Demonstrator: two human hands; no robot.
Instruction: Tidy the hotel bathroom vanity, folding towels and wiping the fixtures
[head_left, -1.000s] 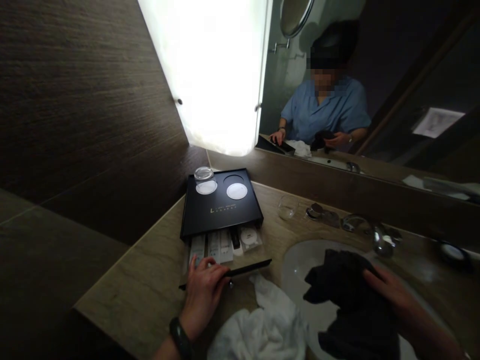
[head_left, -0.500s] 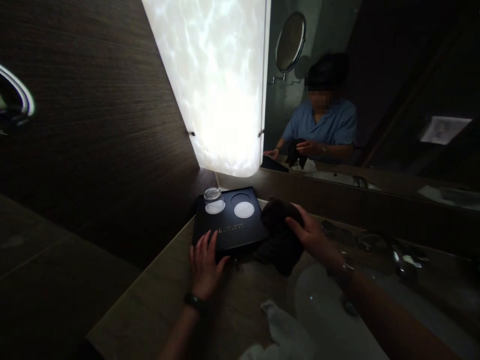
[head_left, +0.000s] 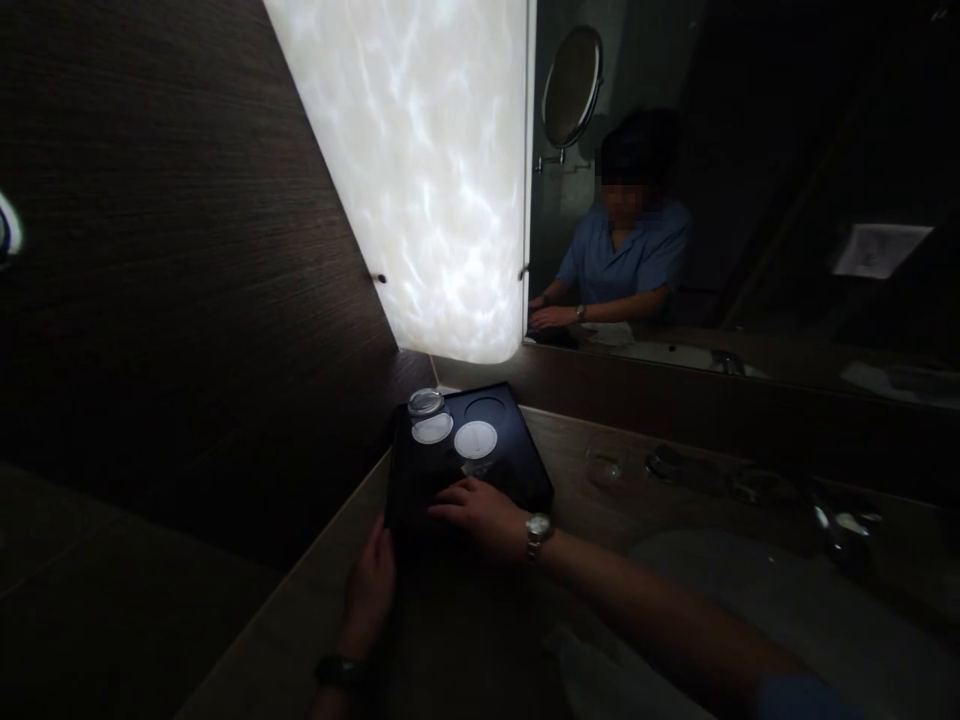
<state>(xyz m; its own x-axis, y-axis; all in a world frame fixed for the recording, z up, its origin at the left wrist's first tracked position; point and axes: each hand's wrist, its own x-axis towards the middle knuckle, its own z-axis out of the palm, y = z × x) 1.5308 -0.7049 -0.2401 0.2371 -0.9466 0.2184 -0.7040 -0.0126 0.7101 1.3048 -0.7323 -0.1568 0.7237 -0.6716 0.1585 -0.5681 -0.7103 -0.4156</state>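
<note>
On the bench (head_left: pixel 566 450), box (head_left: pixel 442 462) extends toward twelve o'clock from the right grip (head_left: pixel 486 515), the nearer; left grip (head_left: pixel 371 580) at its seven-o'clock corner. Whether either holds anything: cannot tell. Glass (head_left: pixel 429 408) at box's eleven o'clock.

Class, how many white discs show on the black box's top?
2: the left white disc, by the clear glass, and the right white disc, beyond the right hand. That hand may hide more.
</note>
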